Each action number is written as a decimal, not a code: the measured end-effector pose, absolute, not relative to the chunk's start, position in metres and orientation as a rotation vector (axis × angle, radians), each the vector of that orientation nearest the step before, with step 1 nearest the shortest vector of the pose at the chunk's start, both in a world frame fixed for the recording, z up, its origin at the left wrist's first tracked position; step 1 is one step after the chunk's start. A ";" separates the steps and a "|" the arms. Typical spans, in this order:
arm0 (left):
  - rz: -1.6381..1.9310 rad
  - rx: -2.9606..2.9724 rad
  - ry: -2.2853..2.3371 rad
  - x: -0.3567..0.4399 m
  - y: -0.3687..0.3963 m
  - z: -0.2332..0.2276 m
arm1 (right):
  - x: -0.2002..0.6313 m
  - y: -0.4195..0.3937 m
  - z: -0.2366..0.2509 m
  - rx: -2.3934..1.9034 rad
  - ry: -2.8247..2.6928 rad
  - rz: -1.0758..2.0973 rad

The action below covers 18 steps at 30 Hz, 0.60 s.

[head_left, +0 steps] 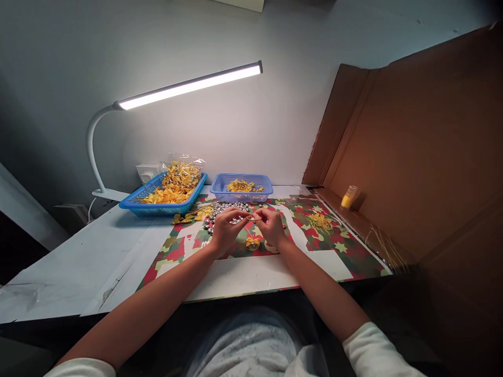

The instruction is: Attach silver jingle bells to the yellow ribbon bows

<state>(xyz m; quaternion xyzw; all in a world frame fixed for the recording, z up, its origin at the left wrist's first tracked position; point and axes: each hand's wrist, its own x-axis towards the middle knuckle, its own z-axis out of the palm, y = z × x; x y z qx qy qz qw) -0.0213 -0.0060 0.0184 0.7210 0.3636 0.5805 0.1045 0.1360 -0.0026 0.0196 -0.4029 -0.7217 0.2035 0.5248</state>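
Observation:
My left hand (pixel 225 228) and my right hand (pixel 271 225) meet over a red, green and white patterned sheet (pixel 338 246), fingertips pinched together on a small shiny piece (pixel 249 218) between them. What the piece is exactly is too small to tell. A heap of small silver bells (pixel 220 211) lies just behind my left hand. A yellow bow (pixel 252 242) rests on the sheet below my hands. Loose yellow bows (pixel 192 215) lie at the left of the heap.
Two blue baskets stand at the back: a large one (pixel 157 207) with yellow bows and a clear bag (pixel 181 174), a small one (pixel 241 189) with yellow strands. A lit desk lamp (pixel 188 86) arches overhead. Brown cardboard (pixel 412 157) walls the right, with a small yellow bottle (pixel 348 197). Yellow threads (pixel 320 222) lie right.

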 end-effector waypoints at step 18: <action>1.652 2.145 1.145 -0.021 -0.006 0.017 | 0.135 -0.005 0.019 -0.944 -1.707 0.491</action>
